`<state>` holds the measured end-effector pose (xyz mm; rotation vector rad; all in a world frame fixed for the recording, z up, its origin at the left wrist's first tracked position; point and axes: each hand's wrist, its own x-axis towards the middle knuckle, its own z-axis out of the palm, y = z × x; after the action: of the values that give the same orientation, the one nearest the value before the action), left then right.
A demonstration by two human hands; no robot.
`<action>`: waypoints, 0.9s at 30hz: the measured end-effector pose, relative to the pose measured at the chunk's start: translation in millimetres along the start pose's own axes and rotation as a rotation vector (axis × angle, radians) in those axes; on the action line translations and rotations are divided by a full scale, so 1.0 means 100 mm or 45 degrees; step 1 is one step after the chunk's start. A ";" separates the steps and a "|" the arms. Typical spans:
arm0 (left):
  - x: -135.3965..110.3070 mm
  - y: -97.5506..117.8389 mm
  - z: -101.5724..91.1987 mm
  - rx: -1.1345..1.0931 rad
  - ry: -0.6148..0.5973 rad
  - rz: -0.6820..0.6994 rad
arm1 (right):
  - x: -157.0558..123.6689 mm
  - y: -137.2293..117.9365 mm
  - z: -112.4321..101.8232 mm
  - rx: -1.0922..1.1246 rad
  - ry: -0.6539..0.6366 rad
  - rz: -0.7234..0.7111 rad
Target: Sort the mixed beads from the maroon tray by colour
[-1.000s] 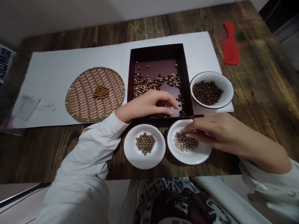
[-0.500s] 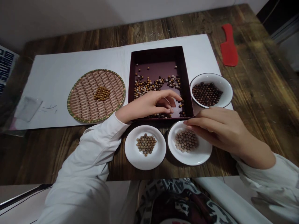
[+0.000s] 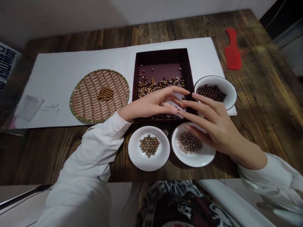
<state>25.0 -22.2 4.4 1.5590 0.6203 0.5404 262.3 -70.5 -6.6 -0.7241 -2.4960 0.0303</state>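
Observation:
My left hand hovers over the front of a dark maroon box, fingers apart, with no bead visible in it. Mixed brown, yellow and pale beads lie scattered inside the box. My right hand is spread over the box's front right corner, its fingertips close to those of my left. Whether the fingertips touch is unclear. Beneath the right hand, a white plate holds pale beads, partly covered by the thumb. Dark brown beads fill part of a white bowl just beyond that hand.
Another white plate at front holds greenish-brown beads. To the left, a round woven tray carries yellow-brown beads. A red comb lies at the back right. White board lies under box and tray.
My right hand has moved forward and left from above the pale-bead plate toward the box, and its fingers have opened out. The left hand stays over the box, with its fingers straighter.

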 end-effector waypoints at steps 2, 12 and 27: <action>0.00 0.00 0.00 0.010 -0.029 -0.012 | 0.05 -0.01 0.03 0.005 0.050 0.048; 0.00 -0.02 -0.01 0.048 -0.046 0.012 | 0.18 -0.05 0.14 -0.045 0.156 0.194; 0.00 -0.02 -0.01 -0.022 -0.122 -0.007 | 0.17 0.05 -0.10 0.248 0.043 0.061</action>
<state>24.3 -21.8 2.0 1.5571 0.5450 0.4629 257.7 -59.1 8.8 -0.6961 -2.4016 0.2726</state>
